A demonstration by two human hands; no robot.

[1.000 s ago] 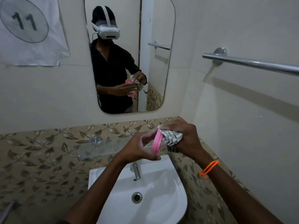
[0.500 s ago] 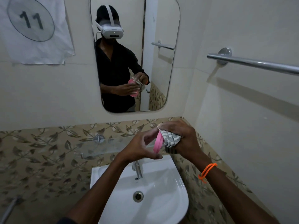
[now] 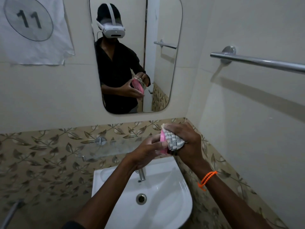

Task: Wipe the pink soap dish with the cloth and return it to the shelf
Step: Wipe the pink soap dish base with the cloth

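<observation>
The pink soap dish [image 3: 163, 142] is held on edge above the basin, only its rim showing. My left hand [image 3: 145, 152] grips it from the left, with the thumb over its lower rim. My right hand [image 3: 186, 139] is shut on a bunched grey-and-white checked cloth [image 3: 174, 139] and presses it against the dish's right face. A glass shelf [image 3: 109, 148] is fixed to the leaf-patterned tiles just behind and to the left of my hands; nothing shows on it. The mirror reflects the dish's pink face with the cloth on it.
A white washbasin [image 3: 178, 204] with a chrome tap [image 3: 141, 174] sits below my hands. The mirror [image 3: 137, 55] hangs on the back wall. A chrome towel rail [image 3: 257, 61] runs along the right wall. A paper sheet marked 11 [image 3: 31, 28] hangs at upper left.
Both hands stay together on the dish at about the same spot. The cloth has shifted slightly over the dish's face, and the view has drifted a little.
</observation>
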